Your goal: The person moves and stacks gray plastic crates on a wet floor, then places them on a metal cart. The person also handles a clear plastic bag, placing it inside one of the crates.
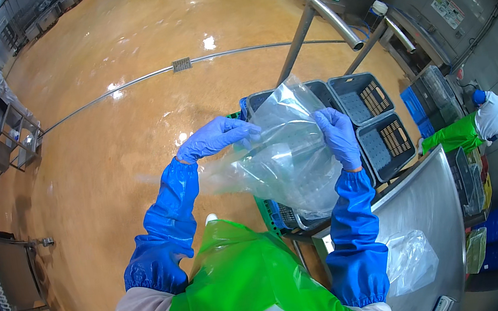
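Note:
Between my gloved hands hangs a large clear plastic bag [291, 162], crumpled and see-through. My left hand [219, 137], in a purple-blue glove, has its fingers pinched together at the bag's left edge. On the other side my right hand [340, 137] is closed on the bag's upper right edge. Blue sleeve covers run up both forearms. Behind and below the bag, several dark grey plastic crates [360, 98] stand side by side, partly hidden by it. Another clear plastic bag [411, 260] lies crumpled beside my right forearm.
A steel table [427, 195] stands at my right. Thick metal rails [332, 19] rise behind the crates. One person in green trousers [477, 122] bends at the far right; another, in white [1, 90], works at the far left. A drain line [126, 83] crosses the wet floor.

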Motion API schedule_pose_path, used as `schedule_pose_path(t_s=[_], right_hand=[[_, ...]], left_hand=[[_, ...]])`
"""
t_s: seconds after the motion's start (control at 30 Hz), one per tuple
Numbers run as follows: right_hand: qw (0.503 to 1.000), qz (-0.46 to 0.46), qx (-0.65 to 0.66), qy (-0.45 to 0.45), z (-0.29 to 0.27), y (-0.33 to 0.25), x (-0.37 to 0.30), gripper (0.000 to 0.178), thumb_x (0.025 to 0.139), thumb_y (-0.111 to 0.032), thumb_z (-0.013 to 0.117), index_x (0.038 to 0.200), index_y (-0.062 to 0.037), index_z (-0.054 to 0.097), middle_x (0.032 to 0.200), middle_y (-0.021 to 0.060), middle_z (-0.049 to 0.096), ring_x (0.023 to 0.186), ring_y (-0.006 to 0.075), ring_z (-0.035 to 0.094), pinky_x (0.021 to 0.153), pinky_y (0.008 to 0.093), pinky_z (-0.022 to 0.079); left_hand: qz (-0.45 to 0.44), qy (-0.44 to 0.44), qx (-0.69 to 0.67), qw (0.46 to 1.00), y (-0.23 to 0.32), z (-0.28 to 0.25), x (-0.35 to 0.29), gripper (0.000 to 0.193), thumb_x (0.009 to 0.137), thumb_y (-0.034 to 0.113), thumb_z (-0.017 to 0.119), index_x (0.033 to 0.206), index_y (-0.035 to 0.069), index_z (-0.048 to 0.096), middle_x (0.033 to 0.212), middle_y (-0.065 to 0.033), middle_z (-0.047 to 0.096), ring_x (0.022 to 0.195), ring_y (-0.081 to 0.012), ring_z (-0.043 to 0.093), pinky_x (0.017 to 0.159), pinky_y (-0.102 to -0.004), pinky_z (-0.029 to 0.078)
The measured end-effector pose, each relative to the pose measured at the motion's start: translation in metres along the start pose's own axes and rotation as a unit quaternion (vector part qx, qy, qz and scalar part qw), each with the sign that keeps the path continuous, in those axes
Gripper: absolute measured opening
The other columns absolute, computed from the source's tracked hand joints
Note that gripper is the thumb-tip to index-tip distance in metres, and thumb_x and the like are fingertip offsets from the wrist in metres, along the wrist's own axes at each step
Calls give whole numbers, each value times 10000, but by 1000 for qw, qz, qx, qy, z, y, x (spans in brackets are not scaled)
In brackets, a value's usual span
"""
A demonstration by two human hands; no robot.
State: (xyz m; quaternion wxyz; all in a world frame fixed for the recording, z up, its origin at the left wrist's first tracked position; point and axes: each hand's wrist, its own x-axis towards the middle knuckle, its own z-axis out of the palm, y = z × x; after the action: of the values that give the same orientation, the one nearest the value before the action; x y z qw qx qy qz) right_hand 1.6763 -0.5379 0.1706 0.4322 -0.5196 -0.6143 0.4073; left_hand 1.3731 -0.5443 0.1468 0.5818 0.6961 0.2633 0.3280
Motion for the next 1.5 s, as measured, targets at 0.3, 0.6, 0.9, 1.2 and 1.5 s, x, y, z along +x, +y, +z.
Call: schedule_pose_path(t_s=[0.3, 0.6, 0.9, 1.2, 1.5], right_hand=[[999, -37, -19, 23, 9, 13, 6, 155, 876, -178, 594, 867, -28, 635, 660, -64, 529, 564, 16, 421, 484, 182, 334], [940, -168, -165, 248, 68, -11, -42, 409, 736, -236, 726, 987, 51, 580, 792, 116, 598, 693, 203, 570, 640, 305, 456], [962, 144, 229, 34, 79, 32, -58, 214, 807, -205, 672, 860, 1, 656, 709, 1, 595, 602, 59, 508, 547, 204, 400], [933, 78, 315, 156, 54, 79, -71, 130, 871, -158, 577, 873, -33, 610, 747, 14, 581, 651, 80, 521, 586, 219, 430], [795, 163, 579, 82, -12, 127, -74, 191, 893, -255, 540, 933, -70, 567, 872, 36, 600, 790, 109, 563, 713, 289, 476]], left_hand=[[-48, 211, 21, 976, -13, 16, 8, 198, 780, 183, 699, 683, 31, 618, 629, -11, 571, 575, -79, 520, 545, -229, 432], [-17, 304, 36, 952, -25, 57, 33, 337, 687, 154, 780, 544, 91, 482, 534, 78, 435, 528, -30, 367, 461, -229, 329], [-10, 179, 134, 975, -24, 107, 34, 281, 721, 224, 752, 779, 49, 540, 685, 30, 499, 684, -73, 460, 588, -267, 413], [-63, 266, -100, 957, -69, 67, 10, 202, 862, 239, 616, 772, 78, 534, 643, 47, 469, 578, -34, 417, 492, -218, 354], [-95, 394, -96, 909, -89, 15, -14, 294, 840, 253, 649, 647, 143, 457, 585, 56, 403, 512, -30, 371, 431, -227, 296]])
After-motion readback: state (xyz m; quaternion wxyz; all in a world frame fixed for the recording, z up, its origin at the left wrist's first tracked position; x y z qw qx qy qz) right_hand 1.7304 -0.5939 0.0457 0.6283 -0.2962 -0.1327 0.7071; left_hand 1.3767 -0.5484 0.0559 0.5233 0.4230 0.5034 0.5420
